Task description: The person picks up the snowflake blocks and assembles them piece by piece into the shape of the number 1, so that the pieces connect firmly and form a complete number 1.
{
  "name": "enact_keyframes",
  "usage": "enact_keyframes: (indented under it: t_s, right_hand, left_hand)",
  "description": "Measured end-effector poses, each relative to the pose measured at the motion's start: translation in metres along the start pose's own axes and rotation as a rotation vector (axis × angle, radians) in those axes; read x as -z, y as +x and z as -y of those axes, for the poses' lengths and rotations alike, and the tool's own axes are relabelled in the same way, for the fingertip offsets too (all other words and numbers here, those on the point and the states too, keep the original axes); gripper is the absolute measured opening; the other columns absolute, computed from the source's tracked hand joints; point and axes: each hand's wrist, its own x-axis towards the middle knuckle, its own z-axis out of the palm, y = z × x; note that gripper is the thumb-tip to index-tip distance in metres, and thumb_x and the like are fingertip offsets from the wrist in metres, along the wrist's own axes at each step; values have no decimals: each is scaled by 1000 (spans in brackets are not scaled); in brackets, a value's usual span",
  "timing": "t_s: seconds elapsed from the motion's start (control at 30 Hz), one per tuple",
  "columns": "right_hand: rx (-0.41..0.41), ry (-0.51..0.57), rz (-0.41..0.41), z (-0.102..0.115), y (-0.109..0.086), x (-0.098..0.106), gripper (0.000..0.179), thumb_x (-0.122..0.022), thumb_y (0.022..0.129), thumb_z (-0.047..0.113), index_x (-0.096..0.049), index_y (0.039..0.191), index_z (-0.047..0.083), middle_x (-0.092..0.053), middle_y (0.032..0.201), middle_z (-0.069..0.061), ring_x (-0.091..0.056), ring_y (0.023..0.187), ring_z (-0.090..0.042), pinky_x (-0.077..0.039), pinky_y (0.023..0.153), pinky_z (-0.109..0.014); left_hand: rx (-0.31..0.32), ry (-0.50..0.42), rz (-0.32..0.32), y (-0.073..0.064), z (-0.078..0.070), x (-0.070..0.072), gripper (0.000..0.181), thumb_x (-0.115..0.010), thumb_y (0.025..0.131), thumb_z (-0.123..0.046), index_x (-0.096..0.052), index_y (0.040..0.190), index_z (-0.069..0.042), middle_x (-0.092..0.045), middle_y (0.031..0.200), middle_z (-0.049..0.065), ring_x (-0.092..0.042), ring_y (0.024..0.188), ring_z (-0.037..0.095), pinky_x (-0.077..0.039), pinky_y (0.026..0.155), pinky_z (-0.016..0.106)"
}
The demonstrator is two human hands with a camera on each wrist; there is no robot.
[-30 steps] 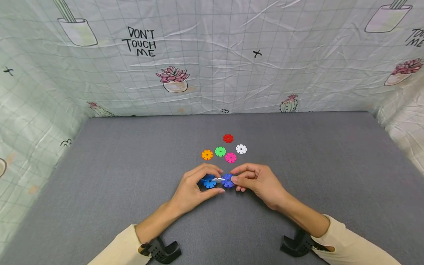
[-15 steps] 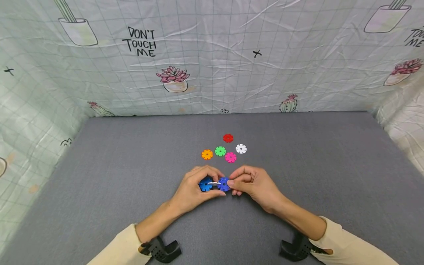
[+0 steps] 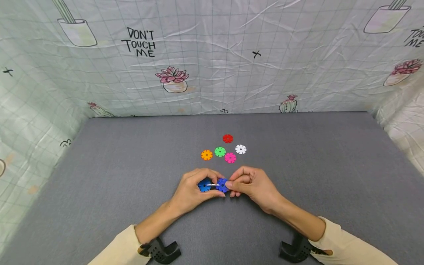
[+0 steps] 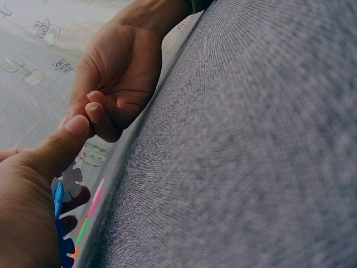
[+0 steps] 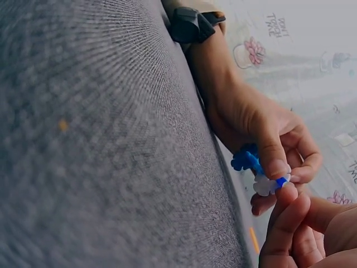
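Note:
Between the hands is a short chain of notched plastic discs. A blue disc sits at its left, a white disc seen edge-on in the middle, and a darker blue disc at its right. My left hand curls round the chain, pinching it with thumb and fingers; the white disc shows below its thumb in the right wrist view. My right hand pinches the right edge of the darker blue disc between thumb and fingers. In the left wrist view the left thumb hides much of the chain.
Beyond the hands, loose discs lie flat on the grey table: orange, green, pink, white and red. A printed cloth hangs behind the table and along its sides.
Both hands have brought the chain slightly left and nearer the person. The white disc has turned more edge-on to the head view. The loose discs have stayed put.

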Motion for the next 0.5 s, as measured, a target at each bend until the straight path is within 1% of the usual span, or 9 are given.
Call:
enact_keyframes:
  t_s: [0.17,0.27,0.37,0.5]
  right_hand:
    - [-7,-4,5,0,1,1,25,-72,86,8,-57,98,-9,-69,78,-15,-65,67,-20,-54,64,-28]
    - [-3,-45,-4,0,2,1,25,-71,87,11,-59,97,-8,-68,79,-16,-65,69,-21,-54,66,-29]
    - [10,-107,-31,1,3,2,27,-68,91,18,-60,97,-6,-68,81,-16,-65,72,-23,-54,66,-30]
    - [30,-151,-81,2,5,9,32,-64,94,24,-60,101,-7,-69,89,-16,-66,78,-25,-54,69,-31]
  left_hand:
    - [12,-48,12,0,-1,0,36,-87,67,-4,-58,87,-10,-70,95,5,-67,91,17,-53,78,27]
    - [25,-50,18,-1,0,0,34,-86,69,-5,-58,87,-11,-70,95,3,-66,91,15,-52,78,27]
    - [31,-42,22,-2,0,0,34,-86,69,-6,-58,88,-11,-70,95,3,-66,91,15,-52,78,27]
    - [37,-38,19,-2,1,-1,33,-86,70,-6,-58,88,-11,-70,95,3,-66,91,15,-52,79,27]
